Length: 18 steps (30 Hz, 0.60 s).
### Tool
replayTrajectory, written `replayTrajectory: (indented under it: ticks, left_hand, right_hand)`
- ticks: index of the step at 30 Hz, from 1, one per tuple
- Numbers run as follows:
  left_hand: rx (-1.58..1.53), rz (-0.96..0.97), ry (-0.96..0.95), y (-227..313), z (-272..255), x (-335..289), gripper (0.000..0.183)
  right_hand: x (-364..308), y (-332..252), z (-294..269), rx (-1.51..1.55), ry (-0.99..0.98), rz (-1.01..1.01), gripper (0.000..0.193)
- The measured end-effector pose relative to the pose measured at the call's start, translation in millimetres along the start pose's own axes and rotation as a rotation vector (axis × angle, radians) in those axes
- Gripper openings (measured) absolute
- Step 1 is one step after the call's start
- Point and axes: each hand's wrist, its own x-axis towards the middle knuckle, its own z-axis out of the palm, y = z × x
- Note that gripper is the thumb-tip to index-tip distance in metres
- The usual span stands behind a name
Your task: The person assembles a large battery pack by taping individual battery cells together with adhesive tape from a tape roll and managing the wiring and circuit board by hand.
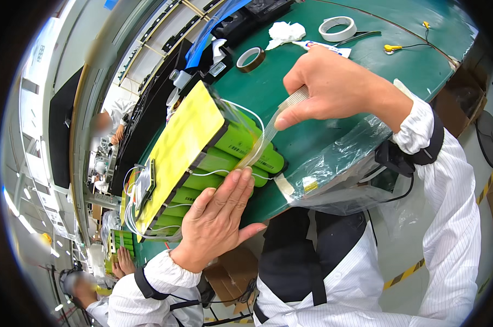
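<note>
A battery pack of several green cylindrical cells (234, 143), topped with a yellow board (182, 129), stands tilted in front of me on the left. My right hand (334, 87) is closed on a clear, ribbed strip of tape (268, 133) and holds it up above the pack's right end. The strip runs down onto the cells' side. There my left hand (216, 218) lies flat with straight fingers, its fingertips touching the strip and the cells. Thin white wires (178, 206) cross the cells, and a small circuit board (144, 185) sits on the yellow board.
The green tabletop (404, 76) carries a white tape roll (337, 29), a brown tape roll (251, 60), crumpled white paper (286, 34) and yellow connectors (392, 48). Clear plastic film (334, 163) hangs over the near edge. Co-workers are at the left, one with hands (124, 262) at another green pack.
</note>
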Motion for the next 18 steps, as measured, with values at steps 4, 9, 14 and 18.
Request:
replayTrajectory:
  ticks: [4, 9, 14, 18]
  left_hand:
    - [-0.010, -0.001, -0.006, 3.3, -8.2, 17.9, 0.086]
    - [-0.028, -0.018, 0.006, 5.5, -21.1, 41.4, 0.087]
    - [-0.012, -0.003, -0.044, 7.0, -32.4, 52.1, 0.086]
    - [0.072, -0.029, -0.012, 9.0, -44.1, 48.4, 0.081]
  right_hand:
    - [4.0, -7.2, -6.4, -0.061, -0.097, 0.051, 0.052]
    - [6.5, -8.9, -7.4, -0.057, -0.109, 0.057, 0.049]
    - [5.3, 0.7, -2.6, 0.039, -0.008, -0.010, 0.050]
    - [9.1, 0.3, -5.1, 0.078, -0.043, -0.024, 0.049]
